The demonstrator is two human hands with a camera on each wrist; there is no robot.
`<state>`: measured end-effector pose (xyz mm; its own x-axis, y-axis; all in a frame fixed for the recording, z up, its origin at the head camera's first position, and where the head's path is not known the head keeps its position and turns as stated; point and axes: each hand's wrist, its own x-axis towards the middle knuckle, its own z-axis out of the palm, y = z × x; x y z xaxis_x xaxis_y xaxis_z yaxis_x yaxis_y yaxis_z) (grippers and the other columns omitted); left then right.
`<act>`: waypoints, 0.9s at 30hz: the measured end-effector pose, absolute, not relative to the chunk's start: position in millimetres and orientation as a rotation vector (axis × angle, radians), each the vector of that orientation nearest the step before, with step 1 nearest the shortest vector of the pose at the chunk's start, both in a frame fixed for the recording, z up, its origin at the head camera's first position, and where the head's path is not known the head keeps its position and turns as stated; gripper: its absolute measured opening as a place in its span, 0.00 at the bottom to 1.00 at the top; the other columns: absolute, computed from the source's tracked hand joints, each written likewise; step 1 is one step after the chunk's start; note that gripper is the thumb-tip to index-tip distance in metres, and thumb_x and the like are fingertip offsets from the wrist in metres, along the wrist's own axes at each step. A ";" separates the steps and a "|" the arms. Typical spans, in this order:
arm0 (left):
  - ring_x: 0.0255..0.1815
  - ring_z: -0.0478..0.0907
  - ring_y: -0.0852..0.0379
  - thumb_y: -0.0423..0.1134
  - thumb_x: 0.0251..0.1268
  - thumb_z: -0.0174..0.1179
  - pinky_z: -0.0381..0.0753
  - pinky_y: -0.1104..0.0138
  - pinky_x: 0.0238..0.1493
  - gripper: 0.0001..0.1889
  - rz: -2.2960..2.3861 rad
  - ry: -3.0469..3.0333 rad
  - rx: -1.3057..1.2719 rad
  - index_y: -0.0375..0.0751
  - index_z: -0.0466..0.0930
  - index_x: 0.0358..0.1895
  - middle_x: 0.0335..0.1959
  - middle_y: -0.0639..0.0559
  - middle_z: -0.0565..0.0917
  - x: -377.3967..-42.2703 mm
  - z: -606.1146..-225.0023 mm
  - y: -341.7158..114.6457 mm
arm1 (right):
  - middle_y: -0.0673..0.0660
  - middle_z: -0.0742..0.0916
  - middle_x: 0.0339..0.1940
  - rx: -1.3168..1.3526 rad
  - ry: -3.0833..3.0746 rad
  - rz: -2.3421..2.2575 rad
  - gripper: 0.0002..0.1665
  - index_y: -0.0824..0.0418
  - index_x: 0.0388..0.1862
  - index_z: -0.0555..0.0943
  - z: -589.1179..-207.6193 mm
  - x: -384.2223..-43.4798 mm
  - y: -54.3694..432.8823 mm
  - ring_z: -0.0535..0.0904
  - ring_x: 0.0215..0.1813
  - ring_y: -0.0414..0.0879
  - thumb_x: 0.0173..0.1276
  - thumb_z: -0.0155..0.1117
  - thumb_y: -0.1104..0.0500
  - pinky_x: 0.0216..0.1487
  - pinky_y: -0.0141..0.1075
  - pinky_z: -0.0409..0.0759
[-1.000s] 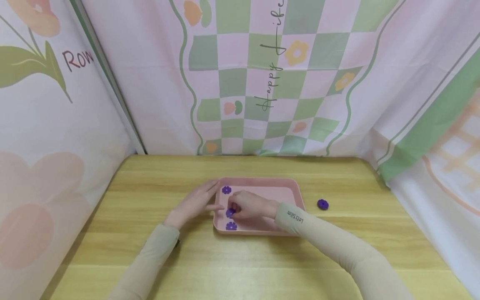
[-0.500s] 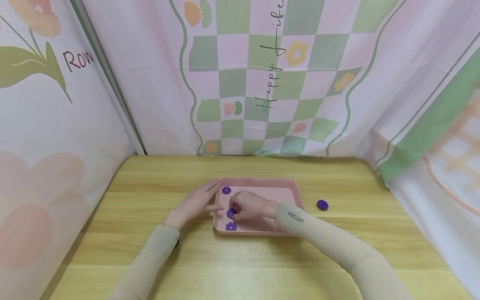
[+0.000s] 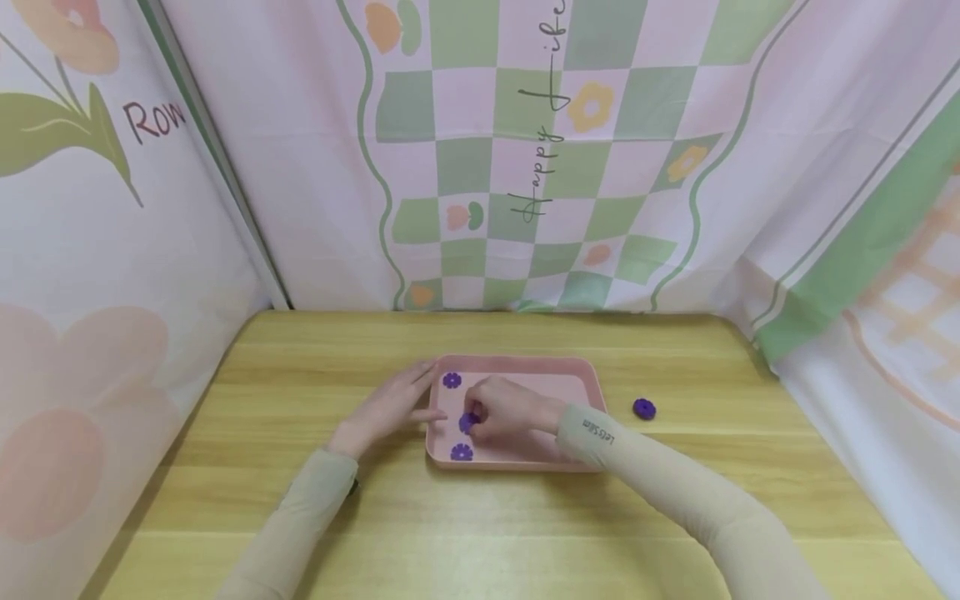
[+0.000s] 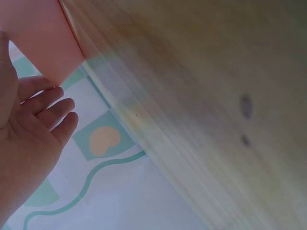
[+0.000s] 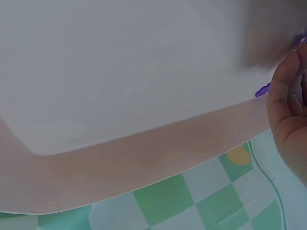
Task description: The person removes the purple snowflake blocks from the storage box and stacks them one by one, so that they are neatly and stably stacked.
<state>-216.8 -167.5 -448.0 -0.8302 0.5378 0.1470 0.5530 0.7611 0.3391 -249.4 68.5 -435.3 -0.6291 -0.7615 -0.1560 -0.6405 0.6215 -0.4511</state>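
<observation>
A shallow pink tray (image 3: pixel 517 364) lies on the wooden table. Inside its left end, my right hand (image 3: pixel 512 408) pinches a purple flower-shaped disc (image 3: pixel 467 423) between thumb and fingers. Two like discs lie on the tray floor, a far disc (image 3: pixel 452 380) near the back left corner and a near disc (image 3: pixel 461 452) at the front left. My left hand (image 3: pixel 390 406) rests at the tray's left side, fingers extended, thumb reaching over the rim. In the left wrist view, the left hand's (image 4: pixel 41 112) fingertips are at the tray's edge (image 4: pixel 48 43).
Right of the tray, another purple disc (image 3: pixel 644 409) lies on the wooden table (image 3: pixel 360 533). Printed curtains hang behind the table (image 3: pixel 525 167) and along both sides.
My right hand has shifted slightly to the right with the disc in its fingers. The left hand, the tray and the other discs stay where they were.
</observation>
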 end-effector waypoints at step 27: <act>0.77 0.61 0.37 0.56 0.62 0.65 0.63 0.45 0.78 0.46 -0.552 -2.909 -0.906 0.32 0.57 0.75 0.77 0.33 0.61 -216.5 -447.4 -165.6 | 0.49 0.89 0.33 -1.109 2.623 -0.522 0.10 0.57 0.39 0.85 -417.6 -249.9 112.6 0.82 0.35 0.39 0.58 0.73 0.57 0.40 0.28 0.84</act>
